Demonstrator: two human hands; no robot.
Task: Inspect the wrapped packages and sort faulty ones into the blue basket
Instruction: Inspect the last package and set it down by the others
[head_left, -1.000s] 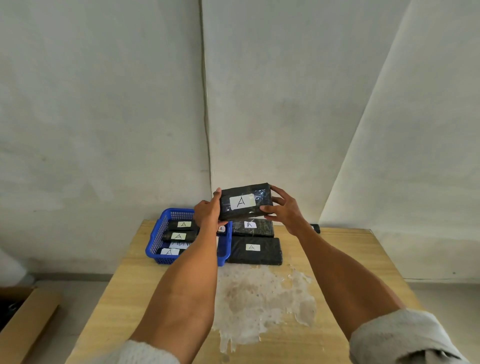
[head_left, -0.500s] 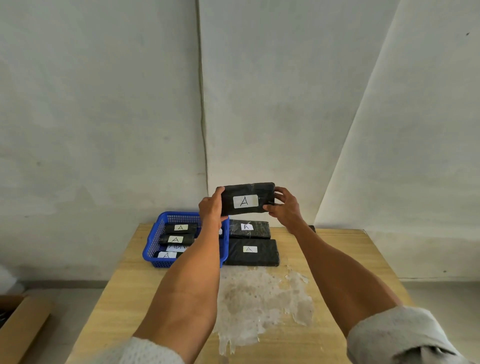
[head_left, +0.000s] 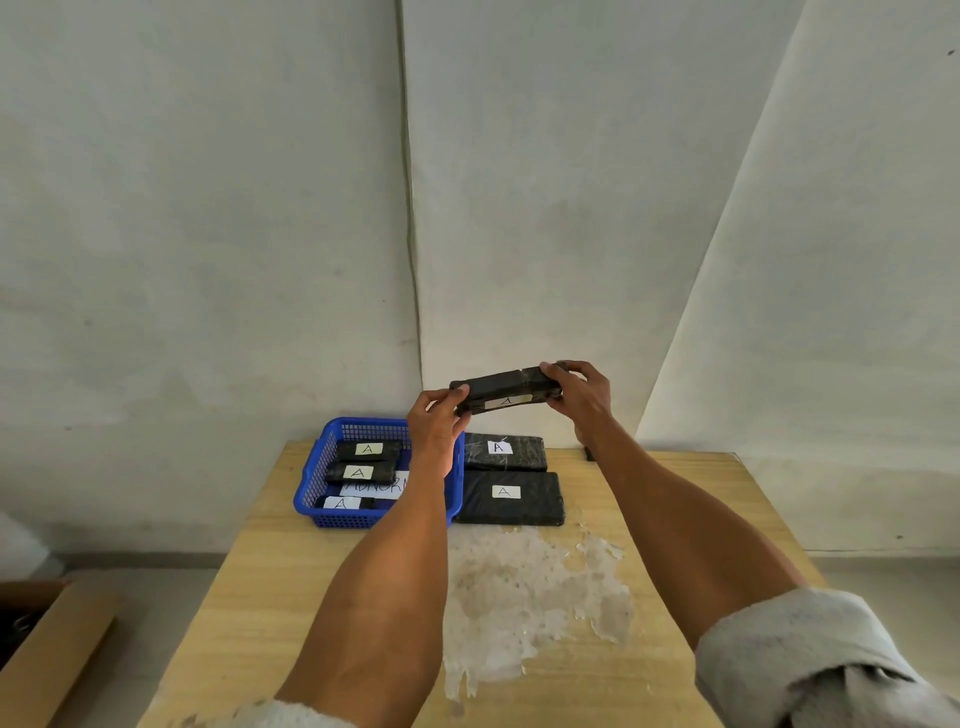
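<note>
I hold a black wrapped package (head_left: 504, 391) up in the air over the far end of the table, my left hand (head_left: 436, 423) gripping its left end and my right hand (head_left: 579, 389) its right end. It is tipped so its top edge faces me and its white "A" label shows only as a thin strip. Below my left hand, the blue basket (head_left: 314, 475) holds three black packages with "A" labels and a paper sign. Two more black packages lie on the table right of the basket, a far one (head_left: 506, 451) and a near one (head_left: 511, 499).
The wooden table (head_left: 291, 597) has a worn white patch (head_left: 524, 587) in its middle. White walls stand right behind the table's far edge. A brown cardboard box (head_left: 47, 649) sits on the floor at the lower left.
Both hands have tipped the held package from label facing me to nearly edge-on. It stays at about the same height.
</note>
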